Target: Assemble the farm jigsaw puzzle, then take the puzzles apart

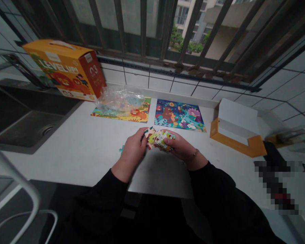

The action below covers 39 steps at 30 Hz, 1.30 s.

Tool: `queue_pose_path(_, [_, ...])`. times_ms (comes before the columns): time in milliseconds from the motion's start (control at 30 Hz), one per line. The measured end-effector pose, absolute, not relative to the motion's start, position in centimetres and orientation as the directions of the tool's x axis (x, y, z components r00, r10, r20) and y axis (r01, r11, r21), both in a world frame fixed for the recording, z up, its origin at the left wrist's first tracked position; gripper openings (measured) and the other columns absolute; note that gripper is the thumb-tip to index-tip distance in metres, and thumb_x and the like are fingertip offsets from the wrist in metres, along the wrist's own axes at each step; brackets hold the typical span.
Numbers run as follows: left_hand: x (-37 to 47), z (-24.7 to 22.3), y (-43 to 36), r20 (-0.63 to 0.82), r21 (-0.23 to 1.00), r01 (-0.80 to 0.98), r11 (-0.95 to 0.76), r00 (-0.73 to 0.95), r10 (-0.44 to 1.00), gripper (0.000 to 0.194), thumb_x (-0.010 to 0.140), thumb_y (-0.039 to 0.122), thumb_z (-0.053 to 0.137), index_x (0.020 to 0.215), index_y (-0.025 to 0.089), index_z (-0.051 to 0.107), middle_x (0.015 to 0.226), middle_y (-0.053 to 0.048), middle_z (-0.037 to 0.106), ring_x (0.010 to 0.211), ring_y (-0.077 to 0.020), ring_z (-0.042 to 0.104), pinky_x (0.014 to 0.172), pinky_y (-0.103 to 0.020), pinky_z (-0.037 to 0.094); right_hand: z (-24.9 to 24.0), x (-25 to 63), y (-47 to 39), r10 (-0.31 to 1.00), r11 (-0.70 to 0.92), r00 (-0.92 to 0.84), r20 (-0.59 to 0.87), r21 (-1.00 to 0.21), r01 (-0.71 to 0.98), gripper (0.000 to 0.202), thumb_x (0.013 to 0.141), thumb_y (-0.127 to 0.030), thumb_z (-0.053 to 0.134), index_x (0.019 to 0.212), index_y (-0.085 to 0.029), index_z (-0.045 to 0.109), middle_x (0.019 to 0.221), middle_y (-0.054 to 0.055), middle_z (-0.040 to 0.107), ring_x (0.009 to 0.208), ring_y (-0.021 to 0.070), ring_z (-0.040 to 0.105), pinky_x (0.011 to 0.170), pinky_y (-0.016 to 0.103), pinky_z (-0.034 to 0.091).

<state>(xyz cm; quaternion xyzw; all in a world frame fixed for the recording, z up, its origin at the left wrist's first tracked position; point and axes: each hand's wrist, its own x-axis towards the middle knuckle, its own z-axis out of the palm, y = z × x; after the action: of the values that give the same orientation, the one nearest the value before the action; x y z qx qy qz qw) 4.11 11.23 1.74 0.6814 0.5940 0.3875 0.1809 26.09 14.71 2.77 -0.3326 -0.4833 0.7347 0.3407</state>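
Both my hands meet over the front of the white counter, around a bunch of colourful jigsaw puzzle pieces (160, 139). My right hand (179, 145) is closed on the stack, thumb pressed on top. My left hand (135, 144) grips pieces at the stack's left side, its fingers partly hidden. A teal puzzle piece (121, 149) lies on the counter, partly behind my left hand. Beyond my hands lie two picture sheets: a dark blue animal scene (179, 115) and a yellow lion scene (142, 112), with crumpled clear plastic (117, 100) over the latter.
An orange "LEVEL UP!" box (66, 71) stands at the back left beside the sink (35, 125). At the right an open orange-and-white box (236, 135) sits near dark, partly pixelated things. A white curved chair frame (27, 189) is at the lower left. Barred windows line the back.
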Motion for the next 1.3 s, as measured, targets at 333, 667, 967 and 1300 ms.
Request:
queue_pose_path(333, [3.5, 1.6, 11.4, 0.437, 0.566, 0.77, -0.295, 0.023, 0.899, 0.033, 0.101, 0.012, 0.058, 0.128, 0.02, 0.075, 0.121, -0.011, 0.083, 0.109, -0.0278, 0.078, 0.097, -0.045, 0.063, 2.8, 26.2, 14.9, 0.818, -0.297, -0.557, -0.145, -0.935, -0.193, 0.071, 0.063, -0.061, 0.1, 0.119, -0.027, 0.072, 0.118, 0.008, 0.08, 0.101, 0.0278, 0.078, 0.095, 0.045, 0.064])
queue_pose_path(667, [2.7, 2.3, 11.1, 0.62, 0.313, 0.851, -0.423, 0.154, 0.769, 0.049, 0.101, 0.003, 0.059, 0.144, 0.024, 0.071, 0.144, -0.013, 0.074, 0.133, -0.0303, 0.068, 0.119, -0.056, 0.052, 3.1, 26.2, 14.6, 0.797, -0.271, -0.596, -0.095, -0.938, -0.214, 0.077, 0.069, -0.073, 0.092, 0.125, -0.025, 0.071, 0.128, 0.012, 0.078, 0.117, 0.0343, 0.075, 0.09, 0.045, 0.065])
queue_pose_path(967, [0.6, 2.8, 11.6, 0.619, 0.24, 0.804, -0.544, 0.305, 0.724, 0.048, 0.106, 0.009, 0.058, 0.148, 0.028, 0.068, 0.15, -0.011, 0.071, 0.141, -0.0284, 0.063, 0.128, -0.059, 0.043, 2.5, 26.5, 14.9, 0.82, -0.272, -0.561, -0.115, -0.94, -0.205, 0.078, 0.061, -0.064, 0.101, 0.12, -0.024, 0.071, 0.119, 0.01, 0.08, 0.102, 0.0291, 0.077, 0.094, 0.044, 0.064])
queue_pose_path(1300, [-1.1, 2.7, 12.1, 0.608, 0.255, 0.769, -0.586, 0.343, 0.716, 0.042, 0.108, 0.016, 0.056, 0.147, 0.028, 0.07, 0.147, -0.01, 0.074, 0.137, -0.0279, 0.069, 0.124, -0.057, 0.05, 1.5, 26.9, 15.5, 0.847, -0.175, -0.522, -0.097, -0.979, -0.103, 0.066, 0.068, -0.052, 0.101, 0.12, -0.024, 0.071, 0.113, 0.008, 0.079, 0.093, 0.023, 0.075, 0.081, 0.034, 0.061])
